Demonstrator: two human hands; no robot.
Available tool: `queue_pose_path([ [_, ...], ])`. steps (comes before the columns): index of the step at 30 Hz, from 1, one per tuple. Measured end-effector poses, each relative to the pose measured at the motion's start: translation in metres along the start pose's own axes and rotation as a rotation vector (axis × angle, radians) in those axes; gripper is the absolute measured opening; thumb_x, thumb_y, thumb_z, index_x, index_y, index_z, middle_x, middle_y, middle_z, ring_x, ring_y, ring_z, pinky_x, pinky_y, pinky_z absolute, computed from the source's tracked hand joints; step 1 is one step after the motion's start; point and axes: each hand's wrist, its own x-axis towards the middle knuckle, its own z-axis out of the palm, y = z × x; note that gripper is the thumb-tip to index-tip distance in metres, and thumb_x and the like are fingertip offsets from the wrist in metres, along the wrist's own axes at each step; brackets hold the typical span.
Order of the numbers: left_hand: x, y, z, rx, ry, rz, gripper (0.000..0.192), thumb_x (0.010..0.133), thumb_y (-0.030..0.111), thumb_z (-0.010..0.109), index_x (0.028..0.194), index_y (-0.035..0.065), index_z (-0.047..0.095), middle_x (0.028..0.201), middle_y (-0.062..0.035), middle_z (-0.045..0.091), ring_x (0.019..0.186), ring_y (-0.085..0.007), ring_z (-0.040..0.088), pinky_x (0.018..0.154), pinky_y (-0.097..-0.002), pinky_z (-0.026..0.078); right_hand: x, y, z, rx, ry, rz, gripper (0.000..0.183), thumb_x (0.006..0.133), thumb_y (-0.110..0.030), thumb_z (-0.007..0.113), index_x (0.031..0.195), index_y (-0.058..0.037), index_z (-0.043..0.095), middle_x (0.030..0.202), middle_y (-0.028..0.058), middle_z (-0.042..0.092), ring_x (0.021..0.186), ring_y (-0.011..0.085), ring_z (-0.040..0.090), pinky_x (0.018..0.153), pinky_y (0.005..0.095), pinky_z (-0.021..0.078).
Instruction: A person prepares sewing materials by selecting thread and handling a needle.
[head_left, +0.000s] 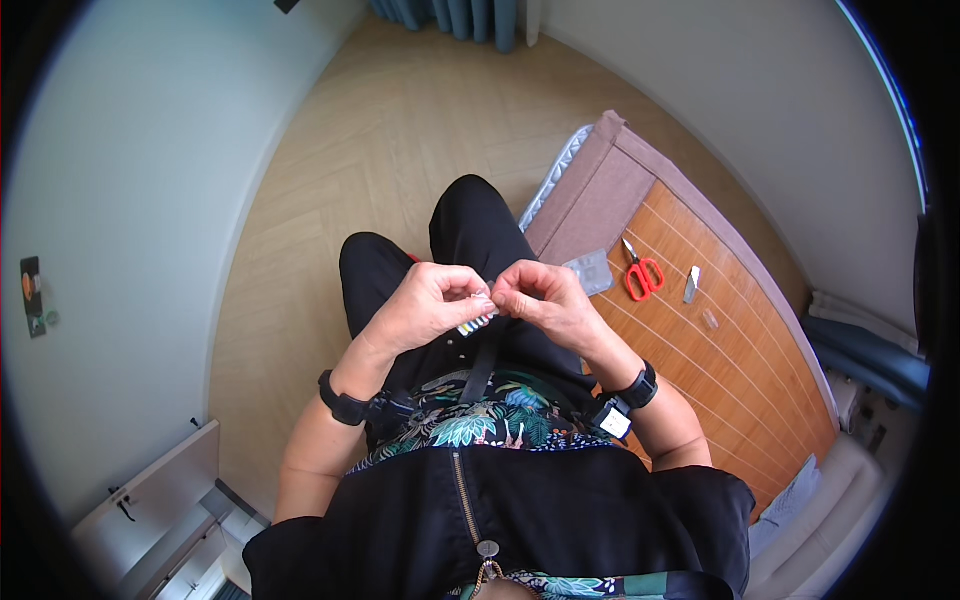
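My left hand (435, 304) pinches a small card or pack with multicoloured stripes (475, 324) between thumb and fingers, above my lap. My right hand (546, 301) meets it from the right, thumb and index finger pinched at the upper edge of the same small item; exactly what these fingertips hold is too small to tell. To the right, on a bamboo mat, lie scissors with red handles (643, 279), a small white and grey strip (692, 285) and a small clear plastic piece (710, 319). A translucent plastic pouch (591, 272) lies just behind my right hand.
The bamboo mat (720, 390) covers a bed with a mauve fabric border (592, 195), to my right. Wooden flooring (375, 112) stretches ahead, with blue curtains (457, 19) beyond. A pale wall (150, 187) stands at left, and an opened white cabinet panel (150, 510) at lower left.
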Motion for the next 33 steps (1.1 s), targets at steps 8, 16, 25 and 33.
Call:
queue_pose_path([
  [8,-0.009,0.01,0.008,-0.414,-0.162,-0.066,0.008,0.075,0.005,0.068,0.077,-0.0025,0.064,0.073,-0.008,0.067,0.064,-0.0094,0.062,0.059,-0.0202,0.047,-0.004,-0.005,0.002,0.486,-0.256,0.147,0.011,0.083,-0.014,0.064,0.078,-0.0039,0.061,0.071,-0.0018,0.059,0.059,0.0021,0.051,0.054,0.0156,0.0379],
  [16,-0.017,0.018,0.004,-0.498,-0.23,-0.061,0.009,0.074,0.004,0.068,0.078,-0.003,0.064,0.07,-0.0065,0.065,0.06,-0.0081,0.057,0.056,-0.0196,0.043,-0.011,0.003,0.021,0.868,-0.321,0.106,0.011,0.084,-0.011,0.062,0.081,-0.0012,0.059,0.065,-0.0014,0.05,0.059,0.0069,0.042,0.058,0.0216,0.0333],
  [25,-0.019,0.013,0.001,-0.619,-0.245,-0.112,0.011,0.076,0.006,0.067,0.08,-0.0029,0.062,0.07,-0.0093,0.065,0.067,-0.0152,0.065,0.064,-0.0257,0.051,-0.013,0.002,0.028,0.984,-0.306,0.114,0.015,0.088,-0.015,0.06,0.084,-0.0007,0.059,0.063,-0.0012,0.047,0.059,0.0078,0.04,0.061,0.0249,0.0334],
  [33,-0.014,0.007,0.003,-0.631,-0.194,0.03,0.015,0.087,0.017,0.063,0.086,0.002,0.059,0.082,-0.0121,0.067,0.075,-0.0185,0.068,0.071,-0.0289,0.055,-0.003,-0.009,0.025,0.808,-0.165,0.085,0.03,0.095,-0.028,0.053,0.085,-0.0003,0.062,0.065,0.0028,0.055,0.057,0.0093,0.046,0.064,0.0278,0.0466],
])
